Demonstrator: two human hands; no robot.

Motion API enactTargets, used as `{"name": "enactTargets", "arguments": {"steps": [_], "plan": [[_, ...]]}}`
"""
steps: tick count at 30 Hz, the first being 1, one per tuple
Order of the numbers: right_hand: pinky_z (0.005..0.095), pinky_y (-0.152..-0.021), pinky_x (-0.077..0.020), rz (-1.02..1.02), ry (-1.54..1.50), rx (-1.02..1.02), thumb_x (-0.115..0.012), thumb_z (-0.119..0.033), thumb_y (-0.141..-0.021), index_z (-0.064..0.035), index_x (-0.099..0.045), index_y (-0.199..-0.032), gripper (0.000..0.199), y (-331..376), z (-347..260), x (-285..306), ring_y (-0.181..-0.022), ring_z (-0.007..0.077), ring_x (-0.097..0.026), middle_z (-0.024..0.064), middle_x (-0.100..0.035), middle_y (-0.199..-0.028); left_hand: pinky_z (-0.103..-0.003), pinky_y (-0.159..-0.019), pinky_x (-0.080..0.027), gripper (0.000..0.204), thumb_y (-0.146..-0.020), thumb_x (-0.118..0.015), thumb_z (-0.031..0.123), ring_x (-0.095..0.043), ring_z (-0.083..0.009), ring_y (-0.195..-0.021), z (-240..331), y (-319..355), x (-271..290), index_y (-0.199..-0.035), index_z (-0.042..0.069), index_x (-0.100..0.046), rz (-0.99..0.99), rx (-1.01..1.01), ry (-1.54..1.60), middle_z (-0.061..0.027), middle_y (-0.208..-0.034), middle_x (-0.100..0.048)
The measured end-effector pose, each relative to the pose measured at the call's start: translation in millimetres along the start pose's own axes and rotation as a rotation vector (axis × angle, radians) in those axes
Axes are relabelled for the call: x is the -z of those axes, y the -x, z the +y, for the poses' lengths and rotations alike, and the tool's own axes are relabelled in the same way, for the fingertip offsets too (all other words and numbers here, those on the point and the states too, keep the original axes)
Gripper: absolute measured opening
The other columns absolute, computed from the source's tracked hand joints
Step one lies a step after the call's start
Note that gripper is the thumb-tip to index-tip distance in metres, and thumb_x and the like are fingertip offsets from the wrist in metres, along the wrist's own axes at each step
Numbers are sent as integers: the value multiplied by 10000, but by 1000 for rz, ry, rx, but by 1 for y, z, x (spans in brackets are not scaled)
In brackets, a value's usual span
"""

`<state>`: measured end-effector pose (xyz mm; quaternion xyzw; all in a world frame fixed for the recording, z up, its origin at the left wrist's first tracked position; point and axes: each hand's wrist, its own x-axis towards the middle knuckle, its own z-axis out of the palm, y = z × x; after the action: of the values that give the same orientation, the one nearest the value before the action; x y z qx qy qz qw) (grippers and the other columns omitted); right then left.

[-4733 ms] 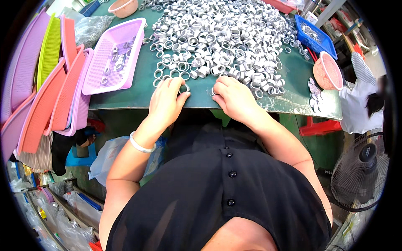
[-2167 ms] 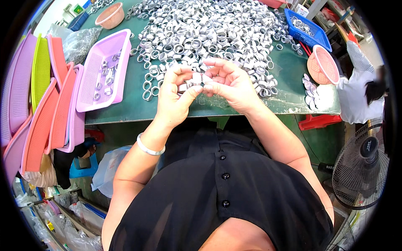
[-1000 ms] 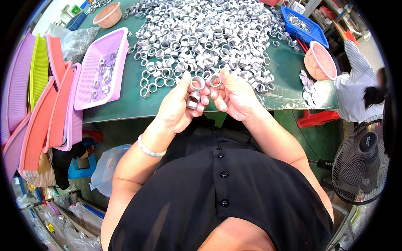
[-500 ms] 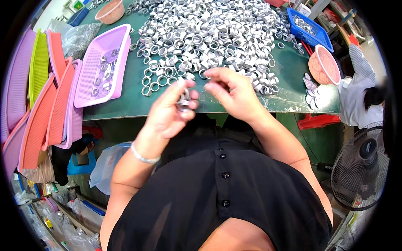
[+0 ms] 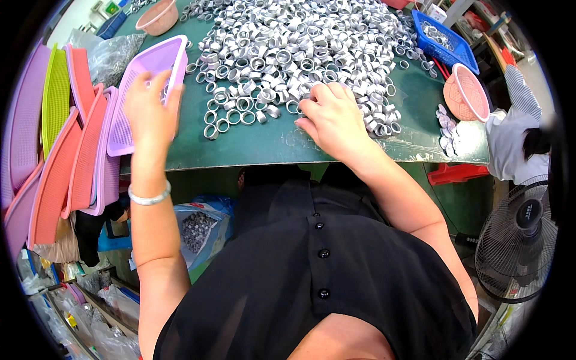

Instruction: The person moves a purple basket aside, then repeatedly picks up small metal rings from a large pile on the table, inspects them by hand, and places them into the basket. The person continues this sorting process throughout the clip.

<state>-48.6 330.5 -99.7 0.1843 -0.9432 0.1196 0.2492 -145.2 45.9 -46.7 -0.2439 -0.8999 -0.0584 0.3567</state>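
A big heap of short silver metal rings (image 5: pixel 300 42) covers the green table (image 5: pixel 264 144). My right hand (image 5: pixel 333 120) rests knuckles up on the heap's near edge, with its bent fingertips among the rings; what they grip is hidden. My left hand (image 5: pixel 150 111) is stretched out to the left over the near end of a purple mesh tray (image 5: pixel 153 60), with its fingers spread and nothing seen in them. A silver bangle (image 5: pixel 149 197) sits on that wrist. My hand hides most of the few rings in the tray.
Pink, purple and green trays (image 5: pixel 66 150) lean stacked at the left. A pink bowl (image 5: pixel 159 15) stands at the back, with a blue basket (image 5: pixel 447 39) and a pink round basket (image 5: pixel 468 90) at the right. Another person (image 5: pixel 522 132) and a fan (image 5: pixel 519 240) are at the right. A bag of rings (image 5: pixel 195 228) lies under the table.
Both hands held rings together in front of my chest. My left hand has since swung left to the purple tray, and my right hand has dropped onto the heap.
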Motion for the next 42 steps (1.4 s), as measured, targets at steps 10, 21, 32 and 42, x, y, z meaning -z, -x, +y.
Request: {"name": "enactTargets", "arguments": {"steps": [10,21,32,42], "plan": [[327,-619,-427,102,-308,-86,-680,-88,-714,-62,-630,-795,98,3,6,-5,-689,216,-521,48,-517,-735,-380,-710,-409,210,-665,-681,76,-509,-275,-794,111,9,-28,-862,65,-607,-370,-268,342,-93,-804,-503],[223,-668,-456,-32,-1251,-454,-645,-39,-792,10,-585,-862,105,16,-4,17,-775,72,-545,18,-570,-805,-215,-706,-425,157,-747,-625,-69,-505,-87,-818,122,29,-25,-792,36,-517,-349,258,1435,-52,-997,-536],[270,-794,-486,200,-1398,-272,-586,71,-788,-3,-514,-1084,314,26,-15,6,-903,138,-587,66,-566,-968,-311,-865,-450,381,-777,-594,-85,-558,-194,-1009,146,42,-17,-1124,4,-465,-243,361,1857,-131,-1119,-539],[220,-590,-482,-111,-1865,-646,-578,-163,-878,0,-575,-940,174,27,-12,22,-640,96,-576,56,-603,-798,-239,-719,-442,179,-873,-578,149,-551,-102,-785,142,43,-15,-1002,28,-554,-529,615,2052,-41,-887,-605]]}}
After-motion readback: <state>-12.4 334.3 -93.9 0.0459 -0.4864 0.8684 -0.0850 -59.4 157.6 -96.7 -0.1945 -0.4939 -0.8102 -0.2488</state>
